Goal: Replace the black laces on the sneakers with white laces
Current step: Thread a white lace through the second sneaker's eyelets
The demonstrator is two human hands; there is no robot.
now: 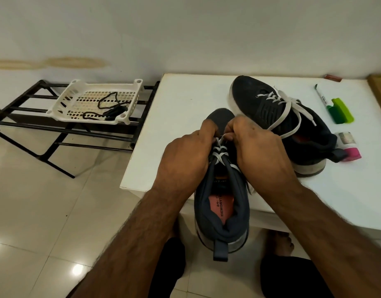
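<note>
White lace (220, 155) crosses the dark sneaker (221, 203) I see between both hands at the table (181, 117) edge. My left hand (185, 155) curls around the shoe's side; my right hand (258, 145) pinches the lace near the toe. Beyond the right hand lies the second sneaker (277, 123), white-laced. Far left of the left hand, black laces (111, 108) rest in a white basket (95, 102).

Dk navy sneakers (222, 203) w/ white laces (220, 156); black laces (109, 108) in white basket (62, 102); green highlighter (341, 111).
</note>
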